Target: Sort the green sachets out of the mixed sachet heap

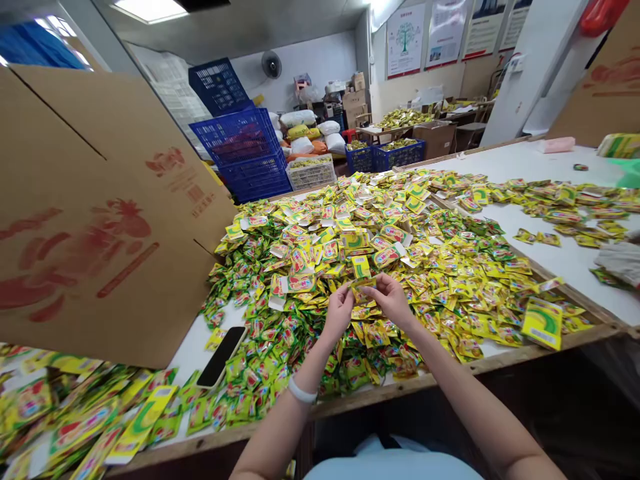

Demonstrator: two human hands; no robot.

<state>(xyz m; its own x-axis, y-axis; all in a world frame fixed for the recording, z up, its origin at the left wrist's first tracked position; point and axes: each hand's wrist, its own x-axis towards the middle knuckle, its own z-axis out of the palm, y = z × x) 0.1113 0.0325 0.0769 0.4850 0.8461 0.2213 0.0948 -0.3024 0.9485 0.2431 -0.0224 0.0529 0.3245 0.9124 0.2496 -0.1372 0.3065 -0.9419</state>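
Observation:
My left hand [341,305] and my right hand [393,301] meet over the middle of a heap of candy packets. Between their fingertips they pinch a small yellow carton [364,291], one hand at each side. Whether anything is inside it cannot be made out. Loose yellow sachets [450,287] surround my right hand, and green sachets [300,333] lie beneath my left forearm. Flat yellow cartons [300,280] with red and green print are scattered on the heap just beyond my hands. My left wrist wears a white band.
A big cardboard box [100,220] leans at the left. A phone [221,357] lies on the white table near the wooden front edge [500,360]. At the right corner rests a larger yellow box [543,324]. Blue crates [245,140] are stacked behind the table.

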